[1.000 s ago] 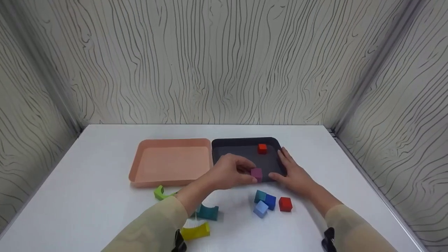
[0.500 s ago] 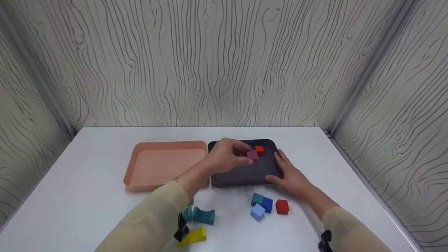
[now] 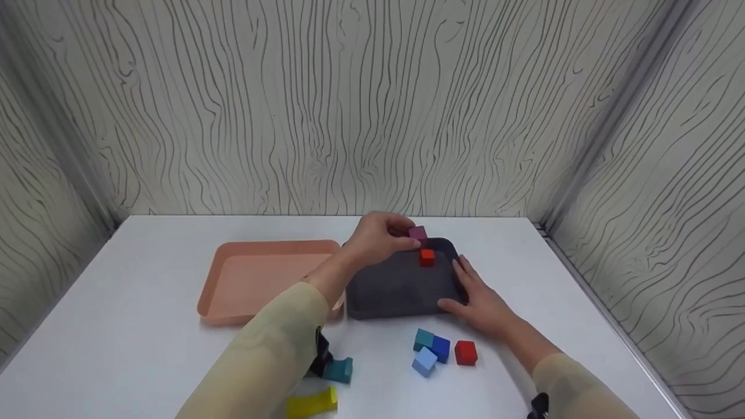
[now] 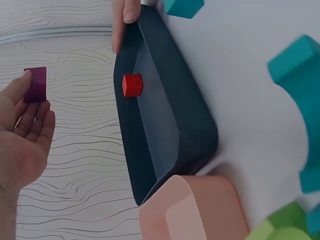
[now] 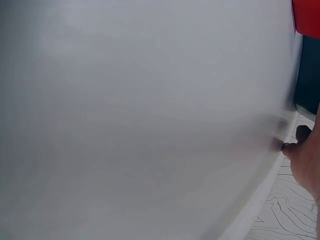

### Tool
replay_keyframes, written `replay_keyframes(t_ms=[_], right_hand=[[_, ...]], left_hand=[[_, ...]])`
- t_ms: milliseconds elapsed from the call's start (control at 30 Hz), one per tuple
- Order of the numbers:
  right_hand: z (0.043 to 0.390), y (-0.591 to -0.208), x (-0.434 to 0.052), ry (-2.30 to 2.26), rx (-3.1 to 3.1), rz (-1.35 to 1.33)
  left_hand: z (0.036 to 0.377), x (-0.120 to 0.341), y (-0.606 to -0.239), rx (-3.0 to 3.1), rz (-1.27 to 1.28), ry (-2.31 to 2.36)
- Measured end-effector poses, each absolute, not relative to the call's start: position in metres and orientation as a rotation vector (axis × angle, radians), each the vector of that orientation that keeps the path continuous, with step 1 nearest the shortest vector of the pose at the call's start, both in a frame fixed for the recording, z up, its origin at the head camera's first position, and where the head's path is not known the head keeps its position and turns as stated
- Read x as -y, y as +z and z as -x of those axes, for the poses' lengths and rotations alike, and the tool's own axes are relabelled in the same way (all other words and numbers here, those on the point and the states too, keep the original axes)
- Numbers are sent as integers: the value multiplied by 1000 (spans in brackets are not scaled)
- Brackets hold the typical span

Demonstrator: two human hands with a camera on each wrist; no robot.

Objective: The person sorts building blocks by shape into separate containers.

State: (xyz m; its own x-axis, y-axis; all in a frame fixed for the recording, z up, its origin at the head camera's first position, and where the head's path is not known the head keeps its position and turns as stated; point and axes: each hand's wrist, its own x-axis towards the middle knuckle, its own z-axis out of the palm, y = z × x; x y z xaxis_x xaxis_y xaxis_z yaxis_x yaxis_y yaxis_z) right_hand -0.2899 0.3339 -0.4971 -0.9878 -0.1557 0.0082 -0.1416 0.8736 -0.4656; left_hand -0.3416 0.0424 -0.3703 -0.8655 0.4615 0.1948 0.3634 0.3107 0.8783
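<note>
Left hand pinches the purple cube; right hand, spread, touches the dark tray (red cube inside). Black wrist fitting partly obstructs the teal block.

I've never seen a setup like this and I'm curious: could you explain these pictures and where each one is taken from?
There is no robot here, just a person's bare hands. The wide picture comes from a camera worn on the head, looking forward and down. The other two come from cameras on the left and right wrists, so things look tipped sideways there.

The left hand pinches a purple cube in the air. The right hand rests at the right edge of a dark tray, which holds a red cube. Next to that tray is a peach tray.

Nearer the person, on the white table, are a teal cube, dark blue cube, light blue cube and second red cube. A teal curved block and yellow block are partly hidden.
</note>
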Motion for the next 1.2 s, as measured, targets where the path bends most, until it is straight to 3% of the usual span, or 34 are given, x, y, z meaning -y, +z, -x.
replay_keyframes(t_ms=[800,1200], right_hand=[[284,-493,-349,-704,-3037,239],[292,-496,-336,-712,-3013,265]], left_hand=[[387,-83,-426,-2599,-621,1597],[399,-80,-458,-2691,-546,1482]])
